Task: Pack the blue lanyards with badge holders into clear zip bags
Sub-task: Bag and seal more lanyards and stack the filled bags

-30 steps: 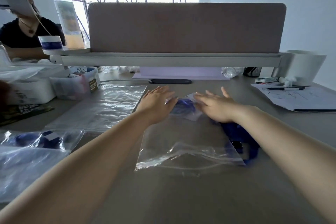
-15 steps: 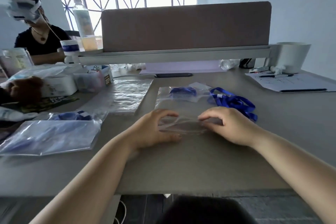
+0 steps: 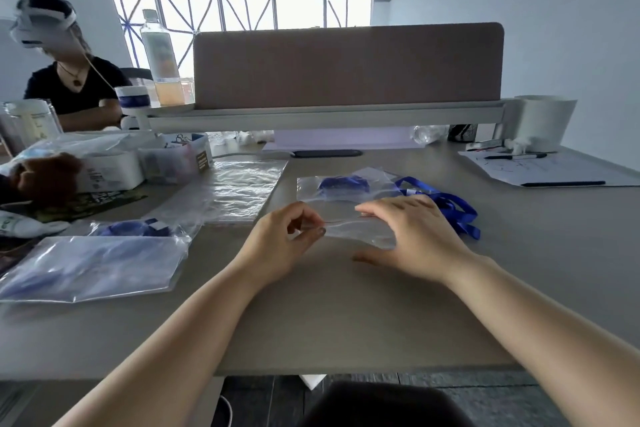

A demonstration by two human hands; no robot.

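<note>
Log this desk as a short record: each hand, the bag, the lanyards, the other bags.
left hand: pinches near edge of the zip bag
right hand: fingers flat on that edge
packed lanyard: inside zip bag, far end
loose lanyard: on desk, right of bag
filled bags: left of hands
empty bags: beyond filled bags

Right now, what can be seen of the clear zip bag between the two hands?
The clear zip bag is thin, glossy, wrinkled plastic, lying flat on the grey table straight ahead. A bundled blue lanyard sits inside at its far end. The left hand pinches its near edge; the right hand rests straight fingers on that edge. Whether the zip is sealed cannot be told. A loose lanyard lies by its right side.
</note>
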